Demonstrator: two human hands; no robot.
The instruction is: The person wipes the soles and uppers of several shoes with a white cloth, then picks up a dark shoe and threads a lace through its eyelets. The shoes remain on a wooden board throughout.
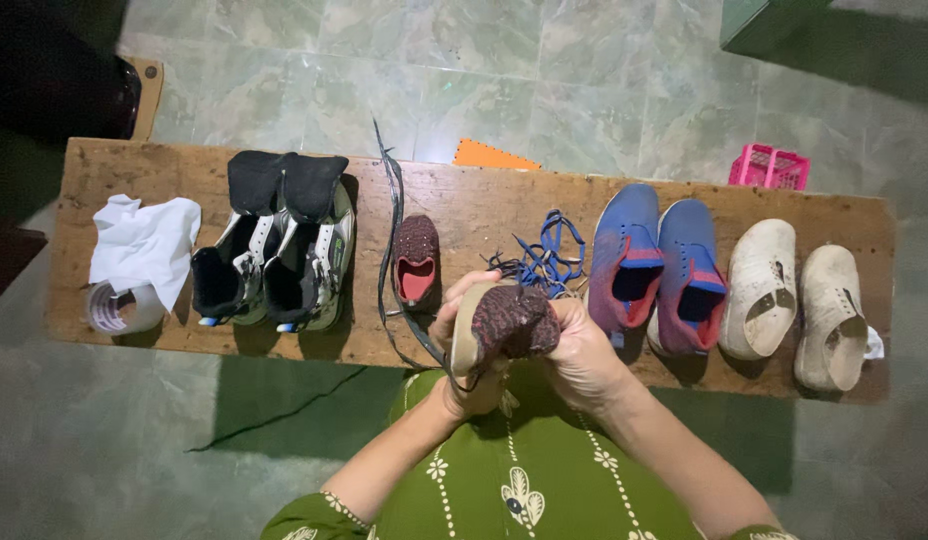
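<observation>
Both of my hands hold a small dark maroon knit shoe [512, 322] with a tan sole, just in front of the wooden bench [484, 205]. My left hand [462, 372] cups its sole side from below. Against the knit upper, my right hand [582, 352] presses from the right. Its matching shoe [417, 260] with a red lining lies on the bench just beyond. A long dark lace [392, 240] trails from the bench's far edge down past my left hand.
On the bench from left to right: a white cloth [144, 245] over a tape roll [119, 310], a pair of black-and-grey high-tops [276, 250], loose blue laces [544, 260], blue-and-red sneakers [659, 270], dirty white shoes [799, 295]. A pink basket [770, 167] stands on the tiled floor beyond.
</observation>
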